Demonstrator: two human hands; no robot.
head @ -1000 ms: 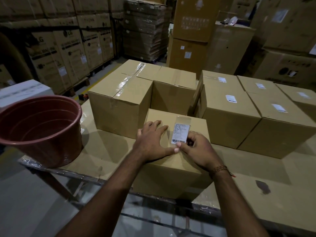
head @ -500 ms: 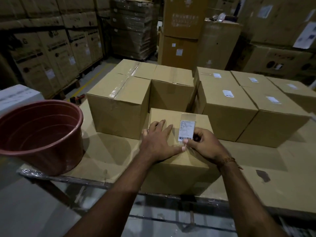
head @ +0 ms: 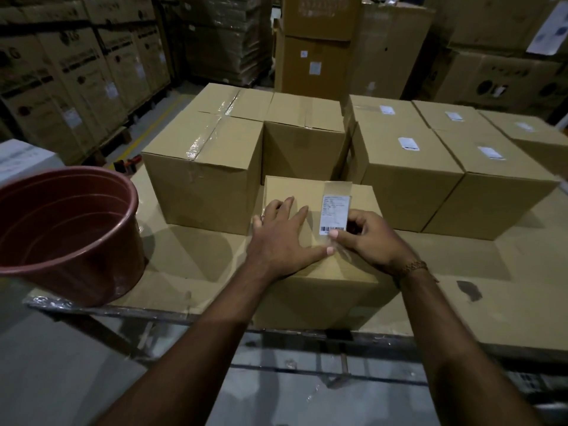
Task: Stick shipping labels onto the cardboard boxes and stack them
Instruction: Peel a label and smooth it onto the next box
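both hands' grip (head: pixel 330 241) on label (head: pixel 335 213), box (head: pixel 322 281)

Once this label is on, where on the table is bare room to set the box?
Bare table right of the near box, before the labelled boxes. A narrower patch between bucket and near box. Behind, boxes stand crowded.

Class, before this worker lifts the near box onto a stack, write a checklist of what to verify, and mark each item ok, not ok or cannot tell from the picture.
1. Label lies on top of the near box: ok.
2. Label fully pressed flat under its clear tape: cannot tell.
3. Left hand rests flat, steadying the box: ok.
4. Right hand free to lift: not ok, its fingers are at the label's lower edge.
5. Labelled boxes to the right give a stacking place: ok.
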